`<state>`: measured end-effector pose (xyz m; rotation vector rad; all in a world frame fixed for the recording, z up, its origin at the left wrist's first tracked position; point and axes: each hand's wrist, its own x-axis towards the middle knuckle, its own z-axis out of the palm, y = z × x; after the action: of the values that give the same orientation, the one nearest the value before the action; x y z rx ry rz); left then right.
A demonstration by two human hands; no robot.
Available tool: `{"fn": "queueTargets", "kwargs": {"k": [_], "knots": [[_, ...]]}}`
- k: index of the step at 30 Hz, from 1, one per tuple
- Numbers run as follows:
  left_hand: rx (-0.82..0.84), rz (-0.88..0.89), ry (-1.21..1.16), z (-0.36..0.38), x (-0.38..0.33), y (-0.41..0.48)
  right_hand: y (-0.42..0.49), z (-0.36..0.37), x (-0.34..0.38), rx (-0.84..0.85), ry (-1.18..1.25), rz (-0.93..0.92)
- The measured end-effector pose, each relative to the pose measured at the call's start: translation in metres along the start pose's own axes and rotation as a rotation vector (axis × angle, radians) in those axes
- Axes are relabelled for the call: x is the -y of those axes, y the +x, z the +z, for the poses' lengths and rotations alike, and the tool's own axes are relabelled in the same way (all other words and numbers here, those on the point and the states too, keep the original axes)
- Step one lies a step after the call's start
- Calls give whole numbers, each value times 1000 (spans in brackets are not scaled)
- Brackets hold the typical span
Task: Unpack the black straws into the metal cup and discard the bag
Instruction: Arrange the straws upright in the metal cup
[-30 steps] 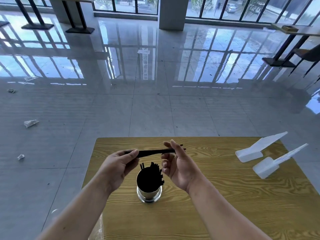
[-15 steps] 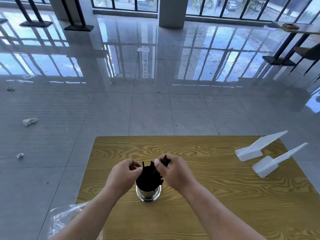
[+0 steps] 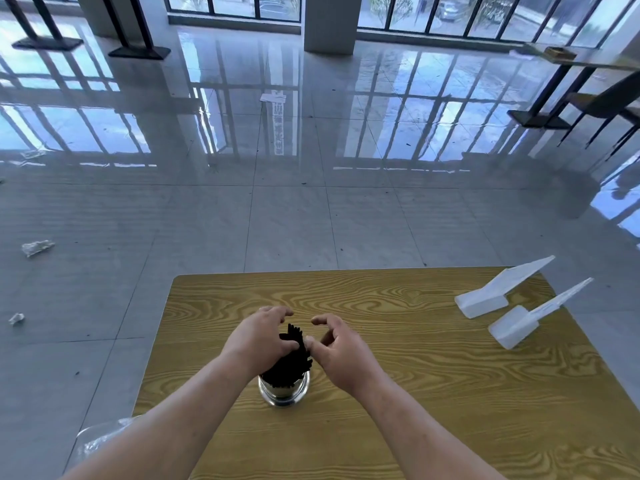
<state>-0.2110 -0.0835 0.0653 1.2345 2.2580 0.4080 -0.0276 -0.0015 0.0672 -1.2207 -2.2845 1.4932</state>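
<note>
A shiny metal cup (image 3: 284, 393) stands on the wooden table (image 3: 415, 393), near its front middle. A thick bundle of black straws (image 3: 292, 362) stands in the cup, leaning slightly right, with the tips fanned out. My left hand (image 3: 263, 337) is cupped over the bundle's left side and top, fingers pressed on the straws. My right hand (image 3: 341, 355) is at the bundle's right side, fingers curled apart, the thumb tip touching the straws. The clear plastic bag (image 3: 100, 436) lies crumpled at the table's front left corner, partly hidden by my left forearm.
Two white plastic scoops (image 3: 498, 292) (image 3: 526, 320) lie at the table's right edge. Beyond the table is a glossy tiled floor with scraps of crumpled plastic (image 3: 36, 247) on the left. Other tables and a chair (image 3: 602, 102) stand far off.
A second ago both hands held a bunch of straws level above the cup. The bunch has since gone down into the cup, and both hands now close in around the bundle.
</note>
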Motion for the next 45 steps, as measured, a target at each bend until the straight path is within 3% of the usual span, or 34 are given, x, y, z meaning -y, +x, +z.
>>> {"fn": "queueTargets", "kwargs": {"k": [6, 12, 18, 23, 29, 36, 45], "knots": [[-10, 30, 114, 4, -4, 9, -3, 9, 10, -13, 125, -8], [-30, 62, 140, 9, -6, 9, -12, 13, 14, -17, 70, 8], [38, 56, 140, 12, -6, 7, -16, 18, 19, 10, 180, 82], [19, 95, 168, 9, -8, 6, -22, 18, 16, 89, -49, 89], [-72, 113, 120, 5, -7, 5, -21, 22, 17, 204, -67, 157], [-150, 143, 100, -13, -10, 0, -10, 24, 15, 98, -35, 168], [-208, 92, 12, -94, -23, -16, -2, 10, 23, -36, 89, 116]]}}
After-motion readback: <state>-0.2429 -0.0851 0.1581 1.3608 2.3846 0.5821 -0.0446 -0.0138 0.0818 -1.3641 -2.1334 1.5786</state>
